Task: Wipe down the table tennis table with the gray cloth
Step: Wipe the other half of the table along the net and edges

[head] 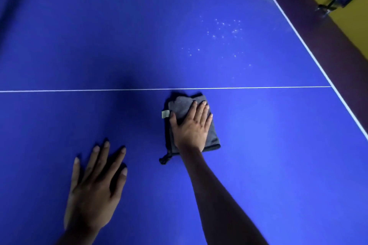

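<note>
Lower left of frame: left hand (pixel 95 187) flat on the blue counter (pixel 278 145), fingers spread, holding nothing, likely bracing. Centre: right hand (pixel 191 125) lies palm-down with straight fingers on the folded gray cloth (pixel 180 106), pressing it just below the white line (pixel 79 90). Upper right: white specks (pixel 225 34), well apart from cloth, unwiped. Advice: keep palm pressure even, push across the line toward the specks, overlap strokes, keep cloth folded.
</note>
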`<state>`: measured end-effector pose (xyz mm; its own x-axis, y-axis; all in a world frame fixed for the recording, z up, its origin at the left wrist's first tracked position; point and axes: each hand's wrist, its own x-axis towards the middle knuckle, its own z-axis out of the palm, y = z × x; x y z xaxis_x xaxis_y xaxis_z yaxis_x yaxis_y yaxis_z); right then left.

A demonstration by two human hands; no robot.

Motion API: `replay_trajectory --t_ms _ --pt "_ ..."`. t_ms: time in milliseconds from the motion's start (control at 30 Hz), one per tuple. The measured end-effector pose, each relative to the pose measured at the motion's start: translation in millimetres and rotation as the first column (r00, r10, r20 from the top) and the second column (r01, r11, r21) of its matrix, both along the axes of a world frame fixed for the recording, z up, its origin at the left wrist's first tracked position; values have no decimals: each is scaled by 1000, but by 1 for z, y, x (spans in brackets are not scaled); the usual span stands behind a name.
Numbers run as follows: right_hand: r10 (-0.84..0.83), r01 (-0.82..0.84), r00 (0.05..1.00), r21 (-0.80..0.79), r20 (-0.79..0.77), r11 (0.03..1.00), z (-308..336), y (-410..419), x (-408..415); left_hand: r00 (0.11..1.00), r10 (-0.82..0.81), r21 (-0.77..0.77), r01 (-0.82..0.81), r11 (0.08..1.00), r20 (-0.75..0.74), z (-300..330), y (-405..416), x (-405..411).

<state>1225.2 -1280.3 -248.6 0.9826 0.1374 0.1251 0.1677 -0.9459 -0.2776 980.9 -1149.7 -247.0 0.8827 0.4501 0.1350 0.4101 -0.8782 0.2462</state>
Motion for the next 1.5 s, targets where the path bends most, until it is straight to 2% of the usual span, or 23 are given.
replay_trajectory --t_ms 133,300,433,533,667,733,833,900,967,1133,1300,1500 --pt "-14 14 999 2 -39 1000 3 35 45 1000 1 -13 -1 1000 10 -1 0 2" --pt "52 -54 996 -38 -66 998 3 19 44 999 -50 38 49 998 14 -5 3 -2" --pt "72 -76 995 -63 -72 995 5 -31 -5 998 -45 45 43 998 54 -8 2 -1" --pt "27 -30 999 -66 -39 997 5 -82 -69 999 2 -7 -2 1000 48 -11 3 -2" --pt "-53 55 998 -72 32 996 1 -146 -155 984 98 -116 -81 990 148 1 -13 17" --pt "-78 80 997 -102 22 992 -1 -165 -180 977 23 -97 -2 995 212 13 -41 37" --pt "-111 111 994 -140 8 984 -2 -166 -186 981 -122 -91 136 986 148 14 -83 71" --pt "-124 120 992 -164 -12 979 -4 -161 -171 991 -99 -112 109 988 93 2 -97 87" --pt "-122 118 992 -165 -11 979 -6 -156 -144 996 -67 -66 71 995 64 -11 -103 89" --pt "-104 103 995 -123 0 987 -7 -120 -30 999 -38 3 38 999 34 -10 -109 90" --pt "-33 20 995 -141 -92 990 1 -78 75 999 -48 27 48 998 -13 -8 -108 91" --pt "39 -51 992 -102 -116 993 8 -69 117 997 -62 43 64 997 -41 -5 -107 92"
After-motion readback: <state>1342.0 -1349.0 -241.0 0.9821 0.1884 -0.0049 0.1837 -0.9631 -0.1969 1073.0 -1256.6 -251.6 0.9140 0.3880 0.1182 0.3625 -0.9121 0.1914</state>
